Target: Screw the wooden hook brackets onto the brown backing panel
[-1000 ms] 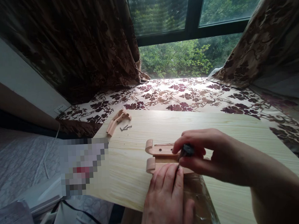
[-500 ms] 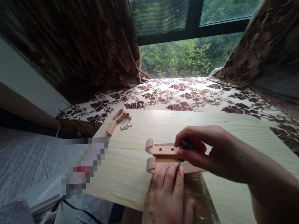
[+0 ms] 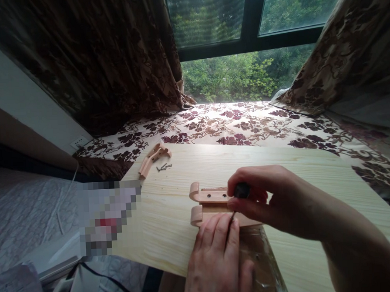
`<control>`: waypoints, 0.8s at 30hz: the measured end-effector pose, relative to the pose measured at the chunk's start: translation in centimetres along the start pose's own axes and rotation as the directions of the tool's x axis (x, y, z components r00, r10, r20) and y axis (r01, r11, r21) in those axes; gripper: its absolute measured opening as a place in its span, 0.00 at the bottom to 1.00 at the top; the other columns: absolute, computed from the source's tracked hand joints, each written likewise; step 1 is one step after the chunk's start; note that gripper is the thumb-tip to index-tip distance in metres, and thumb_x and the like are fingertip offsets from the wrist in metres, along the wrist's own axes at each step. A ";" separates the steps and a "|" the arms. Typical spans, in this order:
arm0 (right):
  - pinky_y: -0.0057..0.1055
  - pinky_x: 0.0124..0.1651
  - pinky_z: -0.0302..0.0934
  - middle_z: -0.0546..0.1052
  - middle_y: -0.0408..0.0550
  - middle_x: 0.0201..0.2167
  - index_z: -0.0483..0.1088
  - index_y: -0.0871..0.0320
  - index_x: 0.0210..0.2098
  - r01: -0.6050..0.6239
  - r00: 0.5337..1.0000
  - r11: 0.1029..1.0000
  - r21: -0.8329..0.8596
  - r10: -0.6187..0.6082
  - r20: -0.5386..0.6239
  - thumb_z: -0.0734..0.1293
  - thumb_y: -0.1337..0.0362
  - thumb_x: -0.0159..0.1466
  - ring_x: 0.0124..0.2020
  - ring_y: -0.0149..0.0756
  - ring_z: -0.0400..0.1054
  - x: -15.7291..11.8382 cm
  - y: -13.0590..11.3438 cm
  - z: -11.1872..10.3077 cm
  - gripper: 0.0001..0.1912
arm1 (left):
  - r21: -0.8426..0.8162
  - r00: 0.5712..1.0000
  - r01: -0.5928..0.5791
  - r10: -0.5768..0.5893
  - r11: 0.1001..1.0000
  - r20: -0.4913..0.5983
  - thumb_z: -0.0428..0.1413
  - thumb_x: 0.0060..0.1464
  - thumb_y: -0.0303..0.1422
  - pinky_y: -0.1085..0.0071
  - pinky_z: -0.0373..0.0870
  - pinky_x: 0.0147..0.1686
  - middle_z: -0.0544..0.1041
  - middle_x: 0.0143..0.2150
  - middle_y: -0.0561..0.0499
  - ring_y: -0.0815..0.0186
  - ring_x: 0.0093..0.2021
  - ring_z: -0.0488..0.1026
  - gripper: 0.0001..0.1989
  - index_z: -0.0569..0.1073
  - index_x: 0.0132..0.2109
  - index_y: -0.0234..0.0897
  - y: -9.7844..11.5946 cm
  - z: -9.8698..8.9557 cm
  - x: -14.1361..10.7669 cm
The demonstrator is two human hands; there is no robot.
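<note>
My right hand (image 3: 259, 195) is closed around the dark handle of a screwdriver (image 3: 241, 189). Its thin shaft slants down to the nearer of two pale wooden pieces with curled ends (image 3: 196, 215), beside my left fingertips. My left hand (image 3: 217, 254) holds that piece down, its fingers over the top and its thumb apart. Just behind it lies the matching wooden piece (image 3: 213, 196), with two dark screw heads showing. Both rest across a brown taped block or box (image 3: 262, 255). Whatever sits under the screwdriver tip is hidden by my fingers.
More curved wooden parts (image 3: 153, 157) lie at the board's far left corner, with several loose screws (image 3: 164, 167) beside them. A pale wooden board (image 3: 301, 171) is the work surface. Behind it, a flowered cloth (image 3: 233, 122) covers the window ledge. A blurred patch hides the left edge.
The right hand and screwdriver handle have shifted and turned slightly, with the handle tilting more toward me. The left hand and wooden pieces stay in place.
</note>
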State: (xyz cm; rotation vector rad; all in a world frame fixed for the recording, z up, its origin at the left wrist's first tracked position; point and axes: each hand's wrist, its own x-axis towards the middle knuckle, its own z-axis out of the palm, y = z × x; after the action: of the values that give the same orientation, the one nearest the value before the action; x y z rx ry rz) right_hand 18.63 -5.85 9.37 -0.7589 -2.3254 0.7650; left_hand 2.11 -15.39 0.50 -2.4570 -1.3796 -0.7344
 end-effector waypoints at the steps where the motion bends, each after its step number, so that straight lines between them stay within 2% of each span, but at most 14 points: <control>1: 0.21 0.25 0.53 0.68 0.37 0.23 0.68 0.57 0.32 -0.022 1.000 0.999 -0.028 0.021 -0.017 0.66 0.59 0.64 0.22 0.23 0.57 0.1 0.1 0.0 0.09 | 0.003 1.000 -0.005 0.005 1.000 0.000 0.50 0.59 0.37 0.58 0.73 0.48 0.75 0.52 0.38 0.52 0.53 0.71 0.21 0.70 0.54 0.26 -0.1 0.1 -0.1; 4: 0.23 0.24 0.52 0.69 0.38 0.21 0.67 0.57 0.30 -0.092 0.994 0.992 -0.091 0.085 -0.072 0.65 0.58 0.64 0.22 0.24 0.57 0.2 0.3 0.1 0.10 | 0.030 1.000 -0.023 0.023 0.999 -0.010 0.49 0.60 0.38 0.60 0.73 0.48 0.75 0.52 0.39 0.53 0.52 0.72 0.21 0.70 0.54 0.27 -0.4 0.4 -0.4; 6: 0.23 0.24 0.52 0.69 0.38 0.22 0.67 0.57 0.32 -0.098 0.993 0.992 -0.083 0.092 -0.069 0.66 0.60 0.63 0.22 0.25 0.58 0.2 0.4 0.1 0.08 | 0.059 0.999 -0.037 0.039 0.998 -0.022 0.49 0.61 0.39 0.61 0.74 0.47 0.75 0.51 0.40 0.54 0.51 0.72 0.21 0.70 0.54 0.28 -0.6 0.7 -0.6; 9: 0.22 0.26 0.54 0.69 0.37 0.24 0.68 0.56 0.37 -0.043 0.999 0.999 -0.009 0.043 0.021 0.66 0.62 0.63 0.23 0.24 0.58 0.1 0.2 -0.1 0.05 | 0.086 0.998 -0.041 0.044 0.996 -0.037 0.48 0.61 0.40 0.63 0.74 0.46 0.76 0.51 0.41 0.55 0.51 0.72 0.21 0.70 0.54 0.30 -0.8 0.9 -0.6; 11: 0.21 0.26 0.54 0.69 0.37 0.24 0.69 0.56 0.36 -0.017 0.998 0.999 0.030 0.015 0.067 0.65 0.62 0.64 0.23 0.24 0.58 0.0 0.1 -0.2 0.05 | 0.088 0.998 -0.035 0.039 0.995 -0.041 0.48 0.61 0.39 0.62 0.74 0.47 0.75 0.51 0.41 0.54 0.51 0.72 0.21 0.70 0.54 0.30 -0.8 0.8 -0.6; 15: 0.24 0.25 0.52 0.67 0.39 0.22 0.67 0.58 0.30 -0.081 0.997 0.996 -0.025 0.081 0.009 0.64 0.57 0.64 0.23 0.26 0.56 0.1 0.3 0.1 0.11 | 0.043 0.999 -0.032 0.033 0.999 -0.015 0.49 0.61 0.38 0.61 0.74 0.47 0.74 0.52 0.39 0.54 0.53 0.70 0.21 0.69 0.56 0.28 -0.5 0.8 -0.7; 18: 0.25 0.26 0.53 0.68 0.40 0.22 0.67 0.58 0.30 -0.123 0.992 0.991 -0.060 0.121 -0.037 0.64 0.57 0.64 0.23 0.27 0.58 0.2 0.5 0.2 0.11 | 0.001 1.000 0.018 -0.018 1.000 -0.003 0.46 0.62 0.35 0.56 0.73 0.49 0.73 0.53 0.37 0.53 0.54 0.69 0.21 0.67 0.56 0.27 -0.2 1.0 -0.9; 22: 0.23 0.27 0.54 0.69 0.38 0.24 0.68 0.56 0.37 -0.063 0.998 0.998 -0.011 0.063 0.015 0.64 0.60 0.64 0.23 0.26 0.57 0.0 0.2 -0.2 0.07 | -0.054 0.999 0.033 -0.031 0.998 0.032 0.46 0.61 0.34 0.53 0.70 0.52 0.69 0.57 0.36 0.51 0.58 0.64 0.22 0.65 0.58 0.27 0.1 1.2 -1.1; 24: 0.22 0.27 0.54 0.68 0.38 0.24 0.68 0.56 0.36 -0.035 0.998 0.999 0.021 0.034 0.057 0.64 0.60 0.65 0.24 0.25 0.57 -0.2 0.0 -0.4 0.06 | -0.086 0.998 0.049 -0.046 0.995 0.043 0.46 0.60 0.33 0.51 0.67 0.54 0.67 0.58 0.36 0.50 0.60 0.62 0.23 0.64 0.59 0.27 0.3 1.1 -1.2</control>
State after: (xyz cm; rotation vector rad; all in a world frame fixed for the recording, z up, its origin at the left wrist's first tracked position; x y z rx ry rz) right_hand 19.03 -5.82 9.55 -0.7786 -2.3563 0.8360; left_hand 2.17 -15.90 -1.06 -2.5268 -1.4551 -0.7748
